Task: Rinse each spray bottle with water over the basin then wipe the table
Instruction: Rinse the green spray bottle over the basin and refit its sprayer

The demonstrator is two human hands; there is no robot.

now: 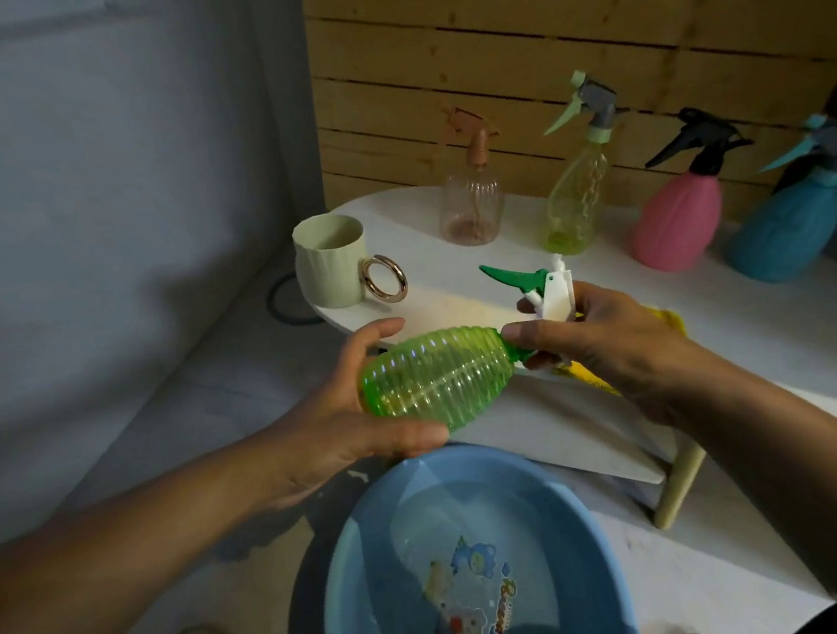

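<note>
left to right: a pale green mug point(330, 261) with a ring handle is standing at the left end of the white table point(769, 331). the left hand point(344, 412) is cradling the ribbed green spray bottle point(433, 379), fingers and thumb curled round its body, holding it on its side above the blue basin point(379, 553) that is sitting on the floor with water in it. the right hand point(600, 344) is pinching the bottle's neck just below the white and green trigger head point(542, 285). a yellow cloth point(588, 376) is lying under that hand. behind, a clear pink bottle point(471, 202), a yellow-green bottle point(577, 197), a pink bottle point(677, 217) and a blue bottle point(784, 226) are standing upright in a row.
</note>
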